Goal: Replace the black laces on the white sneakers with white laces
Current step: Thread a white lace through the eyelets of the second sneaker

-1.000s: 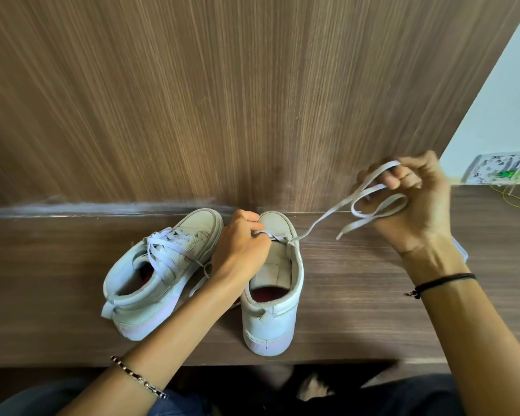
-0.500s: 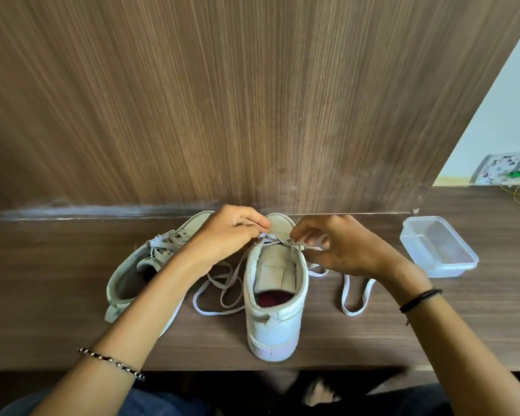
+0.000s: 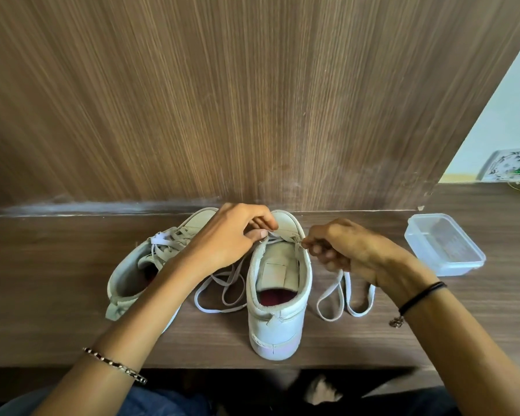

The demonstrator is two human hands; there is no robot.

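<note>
At the toe end of the open sneaker (image 3: 278,295) on the desk (image 3: 42,280), the white lace (image 3: 219,292) crosses the lowest eyelets, its slack looping down both sides. The left hand (image 3: 225,238) and right hand (image 3: 351,250) each pinch it near an eyelet. A lopsided pull could leave the ends uneven or slip one out, and the flat lace may twist.

Head camera looks down, close over the desk (image 3: 57,295).
</note>
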